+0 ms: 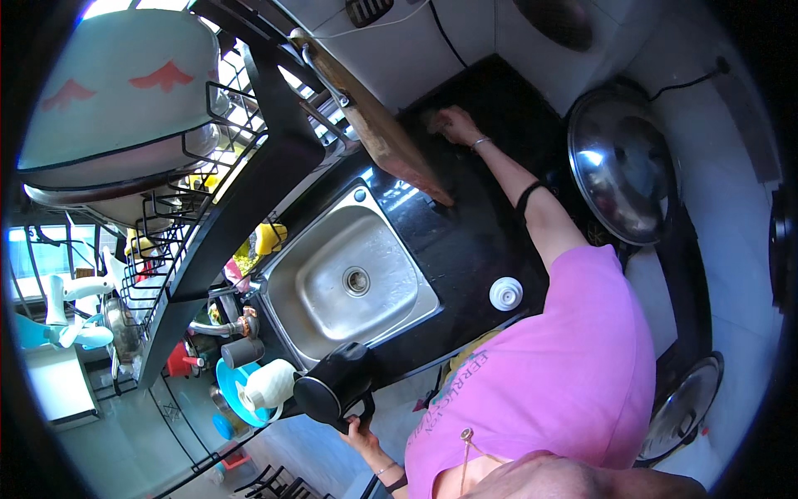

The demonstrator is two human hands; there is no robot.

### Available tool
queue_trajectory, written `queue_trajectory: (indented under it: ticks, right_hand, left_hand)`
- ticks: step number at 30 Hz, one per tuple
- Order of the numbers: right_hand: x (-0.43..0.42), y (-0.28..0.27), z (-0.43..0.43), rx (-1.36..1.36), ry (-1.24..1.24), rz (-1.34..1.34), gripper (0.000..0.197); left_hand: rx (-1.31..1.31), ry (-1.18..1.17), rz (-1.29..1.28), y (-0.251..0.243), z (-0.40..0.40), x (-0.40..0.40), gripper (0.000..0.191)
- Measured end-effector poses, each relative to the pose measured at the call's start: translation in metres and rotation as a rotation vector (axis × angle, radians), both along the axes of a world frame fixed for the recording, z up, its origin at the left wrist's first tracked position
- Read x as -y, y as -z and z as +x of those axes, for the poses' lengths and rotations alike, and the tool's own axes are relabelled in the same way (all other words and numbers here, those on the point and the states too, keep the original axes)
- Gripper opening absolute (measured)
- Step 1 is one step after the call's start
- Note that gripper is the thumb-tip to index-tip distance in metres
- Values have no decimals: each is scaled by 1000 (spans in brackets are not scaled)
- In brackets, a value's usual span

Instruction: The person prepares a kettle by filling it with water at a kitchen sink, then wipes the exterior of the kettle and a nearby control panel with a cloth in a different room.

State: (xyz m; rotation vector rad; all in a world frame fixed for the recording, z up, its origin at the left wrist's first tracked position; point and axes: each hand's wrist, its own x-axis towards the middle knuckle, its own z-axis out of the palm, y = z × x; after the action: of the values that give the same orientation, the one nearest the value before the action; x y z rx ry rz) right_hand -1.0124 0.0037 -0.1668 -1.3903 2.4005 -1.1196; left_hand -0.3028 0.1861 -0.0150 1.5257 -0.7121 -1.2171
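My left hand (363, 438) grips the handle of a black kettle or jug (333, 387), which is tilted beside the near corner of the stainless steel sink (355, 280). My right hand (460, 126) reaches far across the black worktop (461, 249) towards its back corner. A small, blurred greyish thing (434, 120) is at its fingers; whether it is a cloth or a scrubber I cannot tell. A white round lid-like object (505, 294) lies on the worktop near my body. The sink holds no dishes, and its drain shows.
A wooden chopping board (386, 131) stands on edge between sink and right arm. A black dish rack (218, 231) with large bowls (131, 87) rises over the sink's far side. A white jug (271, 387) stands in a blue basin (234, 380). A domed metal lid (623, 165) is at the right.
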Motion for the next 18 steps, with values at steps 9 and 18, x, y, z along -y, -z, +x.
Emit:
queue_trajectory:
  ticks: [9, 18]
  right_hand:
    - [-114, -59, -29, -114, 1074, 321, 21]
    - [-117, -20, -98, 329, 561, 987, 44]
  left_hand:
    - [11, -2, 45, 1, 7, -2, 22]
    - [21, 5, -16, -2, -2, 7, 22]
